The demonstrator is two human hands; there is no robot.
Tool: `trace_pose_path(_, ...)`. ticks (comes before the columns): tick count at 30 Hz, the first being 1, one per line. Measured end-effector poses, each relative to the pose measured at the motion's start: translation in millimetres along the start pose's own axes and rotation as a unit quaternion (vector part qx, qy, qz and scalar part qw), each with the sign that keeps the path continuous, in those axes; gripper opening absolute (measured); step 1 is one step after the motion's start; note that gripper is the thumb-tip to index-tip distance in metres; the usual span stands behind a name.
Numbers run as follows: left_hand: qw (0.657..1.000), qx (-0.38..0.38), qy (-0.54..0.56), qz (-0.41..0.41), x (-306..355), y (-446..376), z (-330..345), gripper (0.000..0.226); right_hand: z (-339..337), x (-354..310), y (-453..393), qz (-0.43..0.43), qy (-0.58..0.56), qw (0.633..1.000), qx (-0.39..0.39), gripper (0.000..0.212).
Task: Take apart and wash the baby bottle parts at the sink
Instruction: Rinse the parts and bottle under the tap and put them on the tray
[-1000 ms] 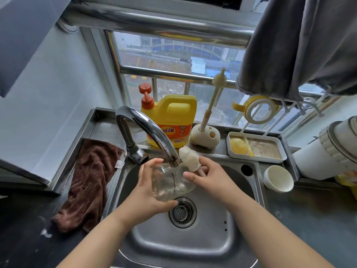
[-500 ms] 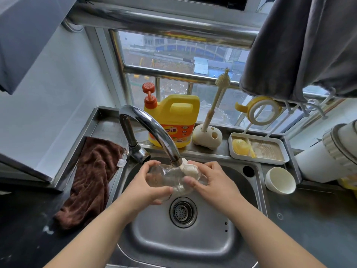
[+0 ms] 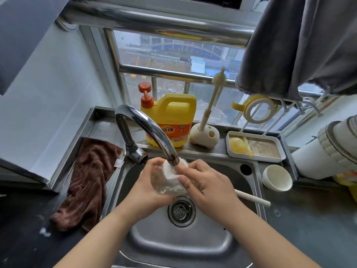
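While both forearms come in from 6 o'clock, the sink sits dead centre, drain strainer just below the hands. Left hand grip is curled round the clear baby bottle, holding it over the drain, under the faucet spout. Right hand grip is clenched on the bottle brush handle, which sticks out toward 3 o'clock over the sink rim; thumb lies against the bottle. White sponge head of the brush sits at the bottle mouth, touching the spout tip.

At 9 o'clock: brown towel draped over the counter edge. At 3 o'clock: white cup on the counter, just beside the sink.

Further back on the ledge, left to right: yellow detergent jug with orange pump at 12 o'clock, cream brush stand with a thin brush upright in it, white tray holding a yellow nipple-like part at 1 o'clock. Above the tray a yellow bottle ring hangs on a rack. Grey cloth hangs at 2 o'clock, in front of the window.
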State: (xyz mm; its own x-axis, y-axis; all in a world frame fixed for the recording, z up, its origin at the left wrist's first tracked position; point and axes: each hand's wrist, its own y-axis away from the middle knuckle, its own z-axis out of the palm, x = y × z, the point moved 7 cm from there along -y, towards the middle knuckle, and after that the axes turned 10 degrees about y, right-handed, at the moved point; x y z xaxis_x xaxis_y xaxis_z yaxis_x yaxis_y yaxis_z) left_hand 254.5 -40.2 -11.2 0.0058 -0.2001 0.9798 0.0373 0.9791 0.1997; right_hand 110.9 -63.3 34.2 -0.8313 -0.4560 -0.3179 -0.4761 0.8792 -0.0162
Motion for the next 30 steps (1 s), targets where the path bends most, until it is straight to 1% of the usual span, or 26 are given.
trace_pose_path(2, 1.000, 0.011, -0.015, 0.016, 1, 1, -8, 0.075, 2, 7, 8, -0.006, 0.025, 0.999, -0.019, 0.046)
trace_pose_path(4, 0.999, 0.016, -0.032, 0.032, 1, 2, -14, 0.077, 4, 33, 10, 0.051, 0.051, 0.997, -0.038, 0.043)
trace_pose_path(6, 0.998, 0.002, -0.045, 0.044, 1, 2, -10, 0.081, 6, 44, 2, 0.095, 0.035, 0.994, -0.051, 0.040)
trace_pose_path(7, 0.998, -0.008, -0.046, 0.045, 0, 2, -5, 0.084, 6, 36, -4, 0.091, 0.015, 0.995, -0.043, 0.041)
trace_pose_path(9, 0.998, -0.004, -0.051, 0.047, -1, 1, -1, 0.087, 3, 8, -10, 0.048, -0.020, 0.999, -0.014, 0.046)
trace_pose_path(11, 0.997, 0.015, -0.065, 0.046, -4, 1, -6, 0.085, 2, -2, -3, 0.013, -0.012, 1.000, -0.004, 0.048)
trace_pose_path(12, 0.996, 0.017, -0.074, 0.043, -6, 2, -9, 0.086, 3, 4, 3, 0.015, 0.006, 1.000, -0.014, 0.048)
trace_pose_path(14, 0.995, 0.010, -0.086, 0.046, -8, 5, -13, 0.087, 7, 29, 10, 0.053, 0.045, 0.997, -0.039, 0.044)
trace_pose_path(16, 0.994, -0.007, -0.097, 0.057, -8, 7, -11, 0.088, 11, 46, 8, 0.103, 0.036, 0.992, -0.069, 0.036)
trace_pose_path(17, 0.993, -0.015, -0.100, 0.064, -7, 7, -7, 0.088, 11, 43, 3, 0.110, 0.013, 0.992, -0.067, 0.035)
trace_pose_path(19, 0.993, -0.023, -0.097, 0.069, -8, 6, -2, 0.089, 10, 21, -5, 0.090, -0.033, 0.994, -0.044, 0.035)
trace_pose_path(20, 0.994, -0.020, -0.090, 0.064, -10, 5, -2, 0.088, 10, 12, -4, 0.071, -0.044, 0.996, -0.033, 0.039)
trace_pose_path(22, 0.994, -0.006, -0.093, 0.057, -12, 5, -8, 0.086, 11, 4, 4, 0.041, -0.030, 0.998, -0.032, 0.046)
trace_pose_path(23, 0.993, -0.001, -0.105, 0.056, -13, 5, -11, 0.087, 12, 10, 9, 0.043, -0.009, 0.998, -0.042, 0.045)
trace_pose_path(25, 0.990, -0.008, -0.127, 0.055, -15, 6, -14, 0.089, 15, 32, 13, 0.087, 0.023, 0.993, -0.073, 0.037)
trace_pose_path(27, 0.987, -0.030, -0.143, 0.063, -13, 7, -8, 0.089, 16, 40, 6, 0.117, 0.007, 0.991, -0.070, 0.034)
trace_pose_path(30, 0.988, -0.028, -0.132, 0.075, -8, 5, -3, 0.087, 12, 13, -3, 0.071, -0.038, 0.996, -0.027, 0.038)
